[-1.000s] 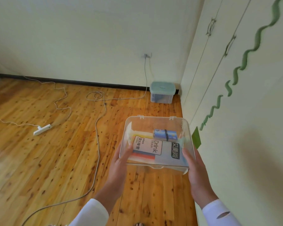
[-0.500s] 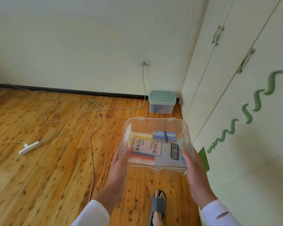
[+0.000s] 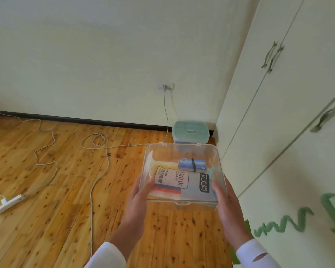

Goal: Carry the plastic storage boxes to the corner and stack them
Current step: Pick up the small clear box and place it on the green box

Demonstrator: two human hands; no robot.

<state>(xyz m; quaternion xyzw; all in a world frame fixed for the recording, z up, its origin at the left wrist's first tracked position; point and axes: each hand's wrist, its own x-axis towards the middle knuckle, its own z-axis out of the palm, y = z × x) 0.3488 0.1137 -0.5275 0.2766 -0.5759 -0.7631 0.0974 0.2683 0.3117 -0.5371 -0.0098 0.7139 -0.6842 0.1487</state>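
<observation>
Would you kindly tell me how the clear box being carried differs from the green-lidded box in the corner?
The clear box is held up between the left hand and right hand; the green-lidded box sits on the floor in the corner. The clear box is see-through, lid included; the green-lidded box has an opaque green lid. Both are lidded plastic boxes.

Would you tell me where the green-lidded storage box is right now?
In the head view, the green-lidded box sits on the floor in the far corner, right of centre, beside the wardrobe, beyond the held clear box.
</observation>
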